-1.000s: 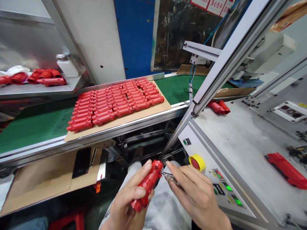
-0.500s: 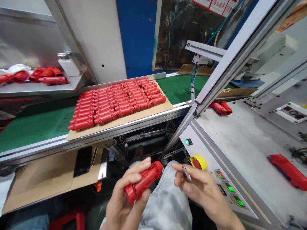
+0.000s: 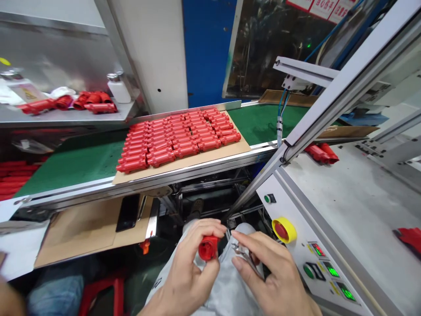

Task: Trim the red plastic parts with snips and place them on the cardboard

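At the far left, a steel shelf [image 3: 66,117] carries loose red plastic parts [image 3: 94,102] and a white bottle [image 3: 118,90], and the frame cuts the shelf off. A blurred shape [image 3: 8,300] in the bottom corner is too unclear to identify. Below the conveyor's metal rail [image 3: 144,186], a black phone [image 3: 128,213] lies on a cardboard sheet [image 3: 82,235]. On the green conveyor belt [image 3: 85,162], a cardboard tray [image 3: 230,149] holds tightly packed rows of red parts [image 3: 177,142], with open belt on either side.

Low in the middle, the left hand [image 3: 190,267] has its fingers [image 3: 210,226] closed around a red plastic part [image 3: 207,248], which shows end-on, its length mostly hidden by the hand. Just beside it, with a narrow gap between, the right hand [image 3: 266,272] pinches small steel pliers [image 3: 245,256], partly hidden by its fingers [image 3: 250,245].

To the right, a yellow-collared emergency stop button [image 3: 283,230] sits on the machine's control panel [image 3: 315,259]. Beyond it, the white table [image 3: 355,206] has open room, two red parts [image 3: 320,153] at its far edge and another red part [image 3: 409,239] cut off by the frame.
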A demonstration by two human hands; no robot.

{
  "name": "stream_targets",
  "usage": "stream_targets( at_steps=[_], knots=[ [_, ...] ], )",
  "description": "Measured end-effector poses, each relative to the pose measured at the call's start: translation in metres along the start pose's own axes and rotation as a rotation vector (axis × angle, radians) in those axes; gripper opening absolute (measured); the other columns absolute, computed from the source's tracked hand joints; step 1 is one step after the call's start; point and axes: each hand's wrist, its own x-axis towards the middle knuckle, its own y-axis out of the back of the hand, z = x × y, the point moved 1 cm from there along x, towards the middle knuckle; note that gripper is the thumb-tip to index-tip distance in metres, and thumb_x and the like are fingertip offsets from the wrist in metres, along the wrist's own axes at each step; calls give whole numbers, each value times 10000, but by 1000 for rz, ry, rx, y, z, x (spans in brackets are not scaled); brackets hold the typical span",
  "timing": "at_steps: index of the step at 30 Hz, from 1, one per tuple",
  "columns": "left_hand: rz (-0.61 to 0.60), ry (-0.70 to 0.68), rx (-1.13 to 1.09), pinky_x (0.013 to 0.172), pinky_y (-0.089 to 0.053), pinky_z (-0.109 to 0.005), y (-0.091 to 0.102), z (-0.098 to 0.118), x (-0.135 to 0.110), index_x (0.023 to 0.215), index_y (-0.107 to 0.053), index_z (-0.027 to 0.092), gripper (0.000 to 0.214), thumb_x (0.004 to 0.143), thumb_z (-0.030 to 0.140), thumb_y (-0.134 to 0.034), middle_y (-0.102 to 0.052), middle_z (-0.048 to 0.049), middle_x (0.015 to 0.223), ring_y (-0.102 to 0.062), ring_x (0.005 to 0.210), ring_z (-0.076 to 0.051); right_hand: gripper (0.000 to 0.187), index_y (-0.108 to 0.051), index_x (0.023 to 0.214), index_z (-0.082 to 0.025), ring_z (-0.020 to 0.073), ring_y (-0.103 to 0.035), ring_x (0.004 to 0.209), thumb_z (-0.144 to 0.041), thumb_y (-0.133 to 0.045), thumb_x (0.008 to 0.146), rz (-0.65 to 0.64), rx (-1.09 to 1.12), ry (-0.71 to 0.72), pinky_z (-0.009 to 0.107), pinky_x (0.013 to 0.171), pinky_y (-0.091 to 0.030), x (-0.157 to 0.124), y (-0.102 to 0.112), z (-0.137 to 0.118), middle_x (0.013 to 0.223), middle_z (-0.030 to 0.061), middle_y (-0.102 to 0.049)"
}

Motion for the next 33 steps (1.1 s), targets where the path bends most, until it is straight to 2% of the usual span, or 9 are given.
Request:
stream_targets(
  at_steps=[3,6,9,13,19,22,27,30,33],
  knots=[
    [-40,-22,119,1013,-534,-437,3,5,4,1215,-615,283,406,931,1,-553,-670,-63,1166,-639,1146,-266,151,-791,1132,-227,135,-689,695,-273,-689,1032,-2,178,-199,231,651,-588,2,-6,-3,893,38,-780],
    [-101,0,146,902,-530,-422,4,10,3,1228,-560,272,349,968,45,-514,-609,-70,1121,-593,1062,-265,211,-787,1029,-213,136,-677,710,-401,-691,1037,-40,409,-412,223,655,-560,4,-13,-3,838,29,-767],
    [-172,-27,159,883,-530,-436,3,14,1,1244,-527,262,341,973,58,-494,-572,-81,1121,-565,1043,-274,244,-806,1072,-211,133,-673,736,-436,-739,1003,-52,543,-491,222,687,-550,8,-19,-4,869,31,-781],
    [-180,-55,223,862,-548,-443,2,18,2,1219,-492,241,330,951,47,-497,-533,-87,1104,-563,998,-271,208,-828,1085,-222,134,-675,742,-388,-756,982,-93,565,-468,226,694,-543,16,-22,-8,879,28,-791],
    [-236,-73,409,886,-556,-488,5,27,2,1284,-457,230,381,957,35,-478,-558,-100,1153,-560,1036,-284,151,-842,953,-216,124,-593,642,-349,-774,931,-118,389,-453,245,612,-469,24,-23,-11,776,9,-751],
    [-282,-23,505,874,-536,-519,6,29,1,1319,-456,236,405,969,33,-457,-570,-102,1169,-545,1057,-302,111,-861,953,-235,111,-566,624,-315,-793,915,-101,331,-408,234,602,-452,23,-23,-7,731,-13,-722],
    [-297,-41,566,828,-501,-526,3,30,3,1308,-441,254,424,949,31,-469,-592,-98,1148,-532,1038,-323,99,-861,930,-245,99,-577,621,-242,-762,934,-28,344,-293,215,590,-453,16,-26,1,713,-27,-709],
    [-288,-48,563,825,-494,-526,1,29,3,1281,-436,263,387,962,48,-471,-598,-111,1197,-534,1059,-331,151,-856,961,-266,91,-599,631,-168,-750,918,8,324,-256,207,598,-461,12,-27,4,735,-42,-715],
    [-273,-21,527,885,-510,-548,1,27,1,1344,-421,276,416,986,68,-466,-583,-112,1235,-535,1111,-331,222,-841,1110,-307,103,-663,713,-178,-749,953,3,331,-213,214,668,-527,8,-23,6,838,-39,-753]
  ],
)
